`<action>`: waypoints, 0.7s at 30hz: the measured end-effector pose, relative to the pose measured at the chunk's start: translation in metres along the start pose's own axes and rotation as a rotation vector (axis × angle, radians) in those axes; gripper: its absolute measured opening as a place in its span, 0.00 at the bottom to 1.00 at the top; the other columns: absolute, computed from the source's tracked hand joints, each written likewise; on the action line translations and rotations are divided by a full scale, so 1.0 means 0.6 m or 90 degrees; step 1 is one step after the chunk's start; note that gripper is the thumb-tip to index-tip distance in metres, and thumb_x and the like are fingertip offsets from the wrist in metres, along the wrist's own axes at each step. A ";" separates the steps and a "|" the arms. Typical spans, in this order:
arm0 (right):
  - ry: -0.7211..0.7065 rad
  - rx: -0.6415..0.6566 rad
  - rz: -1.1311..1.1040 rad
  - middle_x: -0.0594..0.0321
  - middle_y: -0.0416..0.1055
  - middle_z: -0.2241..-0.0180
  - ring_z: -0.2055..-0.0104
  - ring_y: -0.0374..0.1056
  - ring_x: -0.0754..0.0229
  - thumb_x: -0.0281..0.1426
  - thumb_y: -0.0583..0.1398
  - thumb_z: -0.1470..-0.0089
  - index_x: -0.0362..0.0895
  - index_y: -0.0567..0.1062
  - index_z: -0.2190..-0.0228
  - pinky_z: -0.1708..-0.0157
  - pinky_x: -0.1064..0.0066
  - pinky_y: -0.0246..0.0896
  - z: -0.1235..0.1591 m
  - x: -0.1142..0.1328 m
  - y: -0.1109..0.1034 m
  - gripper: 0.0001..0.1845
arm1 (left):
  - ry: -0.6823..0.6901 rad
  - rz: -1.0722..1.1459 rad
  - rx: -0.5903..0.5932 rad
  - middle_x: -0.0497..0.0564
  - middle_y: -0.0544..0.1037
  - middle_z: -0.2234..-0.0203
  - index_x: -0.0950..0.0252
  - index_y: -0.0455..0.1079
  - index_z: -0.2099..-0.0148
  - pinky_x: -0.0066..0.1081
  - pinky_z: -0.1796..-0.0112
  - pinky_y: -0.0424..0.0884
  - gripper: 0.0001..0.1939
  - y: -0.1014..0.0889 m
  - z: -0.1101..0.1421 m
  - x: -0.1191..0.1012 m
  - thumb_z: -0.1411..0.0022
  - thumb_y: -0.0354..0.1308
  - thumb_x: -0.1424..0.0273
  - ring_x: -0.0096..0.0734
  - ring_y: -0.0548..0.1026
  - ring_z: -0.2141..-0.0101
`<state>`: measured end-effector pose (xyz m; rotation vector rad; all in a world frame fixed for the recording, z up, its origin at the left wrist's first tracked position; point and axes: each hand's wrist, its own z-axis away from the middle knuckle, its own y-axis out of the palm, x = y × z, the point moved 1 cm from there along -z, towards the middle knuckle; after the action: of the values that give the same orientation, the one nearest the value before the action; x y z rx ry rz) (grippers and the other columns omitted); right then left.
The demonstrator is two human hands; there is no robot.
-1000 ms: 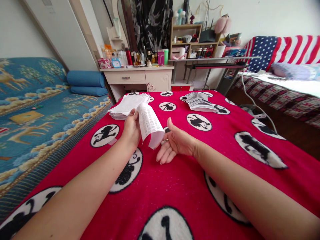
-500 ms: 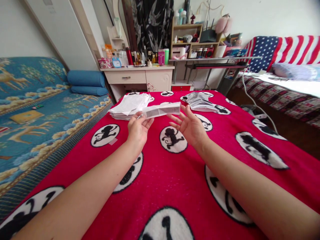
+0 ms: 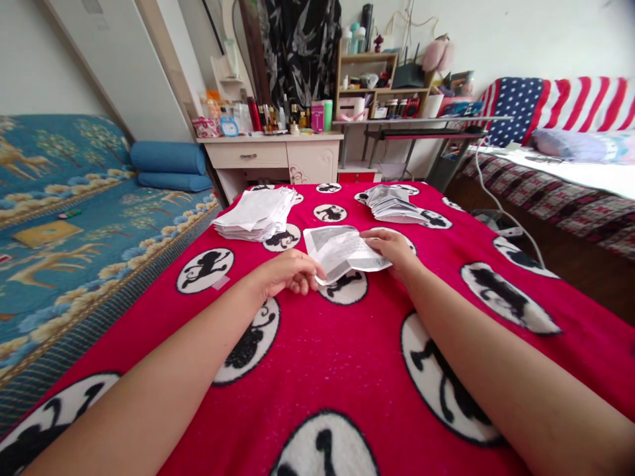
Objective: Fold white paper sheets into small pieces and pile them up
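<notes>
A creased sheet of printed paper (image 3: 341,256), white with grey areas, spreads between my hands just above or on the red blanket (image 3: 317,370); I cannot tell whether it touches. My left hand (image 3: 292,272) pinches its near left corner, fingers curled. On the other side, my right hand (image 3: 395,252) grips the right edge, with thumb and some fingers partly hidden. Beyond my left hand lies a thick stack of white papers (image 3: 255,213). A fanned pile of grey-and-white folded papers (image 3: 394,205) rests past my right hand.
A small pale scrap (image 3: 221,282) lies on the blanket at left. A blue patterned sofa (image 3: 99,231) runs along the left side. Behind stand a dresser (image 3: 270,155) crowded with bottles and a desk with shelves (image 3: 367,58). A white cable (image 3: 506,205) hangs at right.
The paper, earlier a narrow folded strip held up, now lies opened wider and lower, nearer me. My right hand went from spread fingers to gripping its edge; my left hand moved right and down.
</notes>
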<state>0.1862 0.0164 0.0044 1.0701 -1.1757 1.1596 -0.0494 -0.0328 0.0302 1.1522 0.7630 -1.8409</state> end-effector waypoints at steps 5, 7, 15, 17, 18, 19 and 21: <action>-0.016 0.089 0.210 0.66 0.73 0.80 0.81 0.61 0.69 0.23 0.61 0.58 0.41 0.81 0.72 0.81 0.77 0.56 -0.001 0.002 -0.008 0.09 | 0.123 -0.113 -0.078 0.45 0.68 0.88 0.70 0.77 0.62 0.20 0.85 0.46 0.13 -0.037 -0.001 -0.002 0.49 0.59 0.69 0.16 0.57 0.88; -0.040 0.090 0.280 0.65 0.75 0.78 0.79 0.64 0.67 0.24 0.63 0.59 0.41 0.82 0.73 0.78 0.77 0.58 -0.003 0.004 -0.008 0.08 | 0.255 -0.123 -0.259 0.46 0.71 0.84 0.69 0.77 0.63 0.21 0.81 0.56 0.11 -0.047 -0.010 0.002 0.48 0.59 0.70 0.19 0.64 0.83; 0.075 0.201 0.174 0.57 0.80 0.70 0.73 0.73 0.61 0.22 0.63 0.60 0.40 0.83 0.73 0.74 0.74 0.69 -0.006 0.011 -0.023 0.10 | 0.426 -0.408 -0.128 0.53 0.79 0.52 0.64 0.78 0.55 0.36 0.46 0.66 0.19 -0.019 -0.043 0.029 0.44 0.50 0.80 0.35 0.75 0.51; 0.091 0.281 0.122 0.56 0.80 0.65 0.66 0.75 0.59 0.22 0.64 0.62 0.40 0.83 0.69 0.67 0.74 0.72 -0.007 0.011 -0.034 0.13 | 0.413 -0.419 -0.134 0.52 0.79 0.52 0.63 0.78 0.55 0.37 0.44 0.64 0.24 -0.019 -0.044 0.033 0.46 0.47 0.84 0.34 0.74 0.49; 0.079 0.318 0.115 0.57 0.80 0.63 0.64 0.76 0.58 0.23 0.66 0.62 0.41 0.83 0.67 0.64 0.73 0.73 -0.008 0.011 -0.039 0.15 | 0.411 -0.416 -0.143 0.52 0.79 0.52 0.62 0.78 0.54 0.37 0.43 0.64 0.25 -0.021 -0.043 0.034 0.46 0.46 0.85 0.34 0.74 0.49; 0.062 0.351 0.114 0.58 0.80 0.62 0.62 0.76 0.58 0.24 0.67 0.63 0.42 0.82 0.64 0.61 0.71 0.73 -0.008 0.010 -0.043 0.18 | 0.409 -0.411 -0.151 0.51 0.79 0.52 0.62 0.78 0.54 0.37 0.43 0.64 0.26 -0.023 -0.043 0.034 0.47 0.47 0.85 0.34 0.74 0.49; 0.024 0.398 0.117 0.60 0.80 0.62 0.61 0.76 0.57 0.25 0.69 0.65 0.43 0.82 0.61 0.58 0.69 0.73 -0.007 0.009 -0.046 0.23 | 0.409 -0.396 -0.155 0.50 0.79 0.53 0.60 0.78 0.55 0.38 0.43 0.64 0.25 -0.027 -0.041 0.034 0.47 0.48 0.85 0.34 0.74 0.49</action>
<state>0.2144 0.0179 0.0087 1.4100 -0.9100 1.7508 -0.0584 -0.0112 0.0028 1.4629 1.8265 -1.7640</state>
